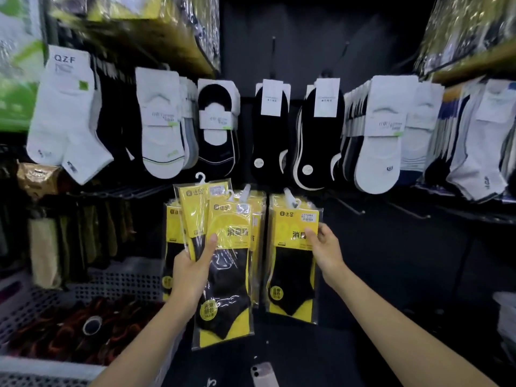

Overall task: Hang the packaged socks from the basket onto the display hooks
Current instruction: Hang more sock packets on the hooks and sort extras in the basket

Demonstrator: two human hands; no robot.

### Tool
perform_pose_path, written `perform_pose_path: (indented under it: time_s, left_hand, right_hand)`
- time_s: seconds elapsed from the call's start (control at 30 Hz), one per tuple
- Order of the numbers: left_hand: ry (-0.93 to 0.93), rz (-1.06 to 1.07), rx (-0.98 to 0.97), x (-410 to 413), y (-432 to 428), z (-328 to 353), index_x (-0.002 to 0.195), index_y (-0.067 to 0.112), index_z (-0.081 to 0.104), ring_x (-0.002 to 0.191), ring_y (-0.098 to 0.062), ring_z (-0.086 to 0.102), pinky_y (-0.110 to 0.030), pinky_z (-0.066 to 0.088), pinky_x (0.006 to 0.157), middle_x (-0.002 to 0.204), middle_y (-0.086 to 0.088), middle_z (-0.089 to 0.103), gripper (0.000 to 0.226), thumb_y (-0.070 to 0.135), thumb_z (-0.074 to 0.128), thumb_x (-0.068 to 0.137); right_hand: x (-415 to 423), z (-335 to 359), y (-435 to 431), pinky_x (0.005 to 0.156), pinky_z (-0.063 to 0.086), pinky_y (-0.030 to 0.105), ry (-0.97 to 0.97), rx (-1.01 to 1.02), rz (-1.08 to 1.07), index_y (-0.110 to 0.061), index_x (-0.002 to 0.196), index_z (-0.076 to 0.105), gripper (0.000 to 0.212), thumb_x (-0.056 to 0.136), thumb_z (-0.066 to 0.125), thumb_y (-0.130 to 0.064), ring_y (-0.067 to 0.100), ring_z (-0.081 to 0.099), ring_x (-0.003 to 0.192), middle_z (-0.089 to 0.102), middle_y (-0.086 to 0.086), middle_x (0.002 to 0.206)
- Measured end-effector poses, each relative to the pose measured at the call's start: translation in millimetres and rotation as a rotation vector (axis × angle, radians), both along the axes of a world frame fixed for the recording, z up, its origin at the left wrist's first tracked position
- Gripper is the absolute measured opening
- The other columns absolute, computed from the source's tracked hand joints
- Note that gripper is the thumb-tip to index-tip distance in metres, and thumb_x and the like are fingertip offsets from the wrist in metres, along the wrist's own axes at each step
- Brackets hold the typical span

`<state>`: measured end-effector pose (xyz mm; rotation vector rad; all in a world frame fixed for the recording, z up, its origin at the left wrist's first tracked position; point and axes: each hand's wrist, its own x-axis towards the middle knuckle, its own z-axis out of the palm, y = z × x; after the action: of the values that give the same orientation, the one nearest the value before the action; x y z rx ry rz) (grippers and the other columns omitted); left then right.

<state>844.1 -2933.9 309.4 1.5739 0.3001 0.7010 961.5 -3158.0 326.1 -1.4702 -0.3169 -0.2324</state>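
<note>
My left hand grips a fanned stack of yellow-and-black sock packs, thumb on the front pack, their white hangers pointing up. To the right, another yellow sock pack hangs by its white hanger in front of more packs of the same kind. My right hand pinches that pack's right edge near its top. Bare display hooks stick out of the dark wall to the right of the hung packs. A grey perforated basket sits at the lower left with dark patterned socks inside.
White and black socks on cards fill the upper row of hooks. Olive and tan socks hang at the left. A phone lies low in the middle. Wrapped goods sit on shelves above.
</note>
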Motion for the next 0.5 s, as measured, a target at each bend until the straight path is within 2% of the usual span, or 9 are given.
perform_pose_path:
  time_s: [0.07,0.13,0.2,0.27,0.3,0.4,0.5]
  left_hand:
    - [-0.024,-0.003,-0.011,2,-3,2,0.074,0.013,0.046,0.063,-0.021,0.041,-0.021,0.035,0.059,0.051,-0.002,0.037,0.053,0.064,0.059,0.070]
    - [-0.046,-0.008,-0.007,5,-5,4,0.070,0.012,0.046,0.062,-0.022,0.041,-0.021,0.035,0.058,0.052,-0.002,0.036,0.049,0.058,0.061,0.075]
    - [-0.063,0.001,0.007,9,-6,7,0.063,0.012,0.042,0.049,-0.017,0.036,-0.018,0.030,0.048,0.047,0.003,0.030,0.050,0.056,0.061,0.076]
    - [-0.059,0.044,0.026,11,-8,11,0.055,0.018,0.027,0.033,-0.005,0.020,-0.012,0.022,0.035,0.036,0.011,0.020,0.055,0.055,0.062,0.077]
    - [-0.054,0.063,0.030,13,-9,11,0.055,0.020,0.022,0.030,-0.006,0.017,-0.011,0.021,0.032,0.033,0.010,0.017,0.057,0.054,0.062,0.079]
    - [-0.045,0.076,0.025,18,-12,13,0.057,0.020,0.021,0.028,-0.006,0.018,-0.011,0.026,0.033,0.032,0.010,0.016,0.057,0.053,0.062,0.078]
    - [-0.060,0.055,-0.002,24,-14,12,0.056,0.019,0.023,0.027,-0.005,0.020,-0.010,0.024,0.032,0.032,0.010,0.018,0.056,0.052,0.063,0.078]
  right_hand:
    - [9,-5,4,0.067,0.052,0.011,0.002,-0.004,0.016,-0.022,0.103,0.058,0.011,0.097,0.052,-0.015,0.001,0.063,0.092,0.067,-0.009,0.100]
    - [19,-11,7,0.063,0.050,0.008,0.001,-0.026,-0.006,-0.019,0.106,0.059,0.011,0.096,0.054,-0.016,-0.002,0.063,0.089,0.066,-0.011,0.097]
    - [30,-14,11,0.059,0.047,0.006,0.006,-0.061,-0.087,-0.016,0.103,0.061,0.010,0.094,0.058,-0.020,-0.003,0.061,0.082,0.065,-0.011,0.091]
    - [43,-16,17,0.058,0.044,0.011,0.035,-0.102,-0.206,-0.015,0.095,0.061,0.012,0.091,0.062,-0.027,0.001,0.059,0.077,0.064,-0.006,0.087]
    - [49,-16,20,0.059,0.042,0.013,0.062,-0.116,-0.259,-0.015,0.092,0.061,0.016,0.090,0.064,-0.031,0.005,0.058,0.077,0.064,-0.005,0.086]
    - [65,-15,28,0.055,0.037,0.018,0.156,-0.140,-0.382,-0.017,0.089,0.060,0.025,0.086,0.067,-0.041,0.009,0.056,0.075,0.061,-0.005,0.081]
    - [77,-12,31,0.051,0.034,0.020,0.213,-0.134,-0.463,-0.017,0.088,0.058,0.026,0.085,0.068,-0.040,0.013,0.054,0.072,0.060,-0.004,0.082]
